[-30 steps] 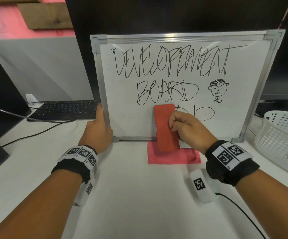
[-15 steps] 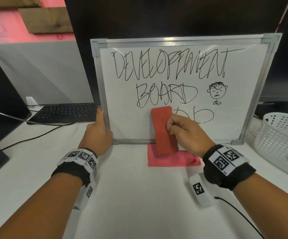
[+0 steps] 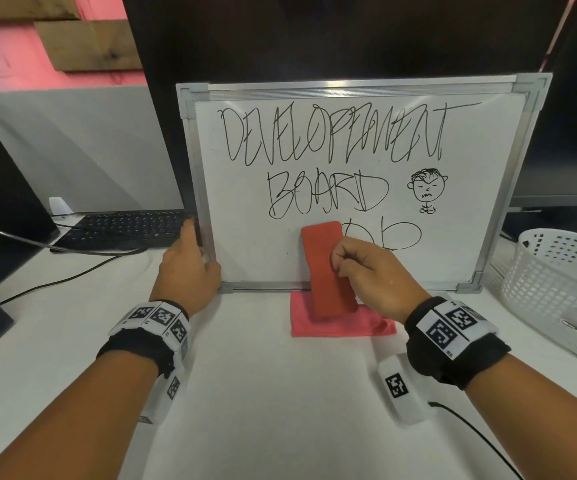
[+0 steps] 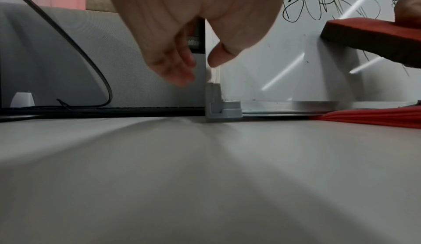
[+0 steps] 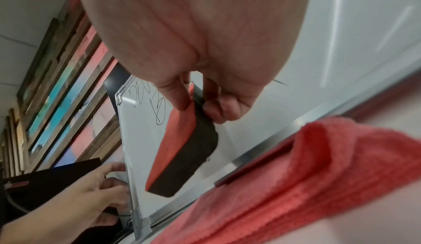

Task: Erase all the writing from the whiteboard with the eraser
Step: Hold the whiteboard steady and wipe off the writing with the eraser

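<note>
White desk (image 3: pixel 256 393) runs under your wrists. Just below your right hand (image 3: pixel 372 271), a pink cloth (image 3: pixel 335 325) lies under the board's bottom edge; it could let the board skid. That hand pinches the eraser (image 3: pixel 325 268), thumb and fingers on its sides, felt facing the whiteboard (image 3: pixel 470 237). Press too hard and the upright board may tip back. Your left hand (image 3: pixel 186 271) grips the frame's left edge, well left of the eraser; loosen it and the board shifts. Above your grip, the writing (image 3: pixel 332 136) is mostly uncleared.
</note>
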